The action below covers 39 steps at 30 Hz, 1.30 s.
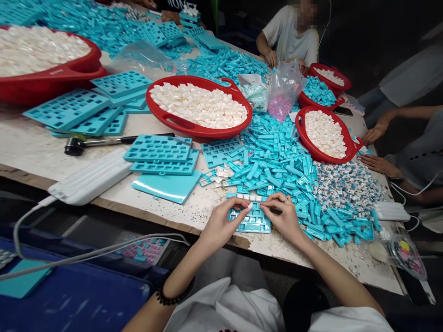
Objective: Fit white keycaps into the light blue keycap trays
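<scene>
A turquoise grid tray [252, 220] lies at the table's near edge, with a row of small white pieces along its far side. My left hand [221, 223] rests on the tray's left part, fingers curled, thumb and forefinger pinched at a white piece. My right hand [284, 216], a ring on one finger, sits on the tray's right part with its fingertips pressed together over the cells. What the right fingers hold is too small to make out.
A heap of turquoise strips [277, 166] lies just beyond the tray. Red bowls of white pieces [199, 107] [324, 133] stand behind it. Stacked grid trays [161, 154], a white power strip [90, 177] and a black-headed tool [74, 145] lie left. Other people sit at the far and right sides.
</scene>
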Each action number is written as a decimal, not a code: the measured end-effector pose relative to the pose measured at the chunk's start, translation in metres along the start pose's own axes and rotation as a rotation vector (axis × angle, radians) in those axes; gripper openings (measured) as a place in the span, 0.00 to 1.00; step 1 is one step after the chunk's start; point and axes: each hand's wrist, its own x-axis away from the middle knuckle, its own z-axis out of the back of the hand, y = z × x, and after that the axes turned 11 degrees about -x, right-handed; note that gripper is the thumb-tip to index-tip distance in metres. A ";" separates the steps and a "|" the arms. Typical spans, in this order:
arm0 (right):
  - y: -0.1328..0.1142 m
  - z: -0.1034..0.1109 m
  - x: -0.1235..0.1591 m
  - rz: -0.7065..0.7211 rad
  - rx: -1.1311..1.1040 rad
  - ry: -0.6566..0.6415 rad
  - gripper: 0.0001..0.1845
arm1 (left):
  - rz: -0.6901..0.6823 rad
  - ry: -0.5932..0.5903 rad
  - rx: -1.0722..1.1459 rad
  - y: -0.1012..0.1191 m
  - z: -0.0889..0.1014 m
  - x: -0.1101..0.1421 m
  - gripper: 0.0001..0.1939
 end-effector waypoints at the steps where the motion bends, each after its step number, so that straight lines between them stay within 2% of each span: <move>1: 0.000 0.000 0.000 0.003 0.002 0.004 0.06 | -0.001 -0.002 -0.001 0.000 0.000 0.000 0.06; 12: 0.000 0.000 0.000 0.019 0.020 0.009 0.06 | 0.006 -0.007 -0.006 0.002 0.000 0.000 0.08; 23: 0.000 0.001 -0.001 -0.026 0.013 -0.026 0.04 | 0.033 -0.047 -0.008 0.011 0.002 -0.001 0.08; 28: -0.003 0.007 -0.004 0.057 -0.035 0.051 0.06 | 0.069 -0.064 0.001 0.019 0.001 -0.008 0.09; 34: -0.009 0.016 -0.004 0.237 -0.010 -0.004 0.11 | 0.084 -0.100 0.118 0.024 -0.010 -0.020 0.11; 39: -0.006 0.018 -0.005 0.207 0.038 0.000 0.07 | 0.065 -0.110 0.126 0.019 -0.023 -0.022 0.10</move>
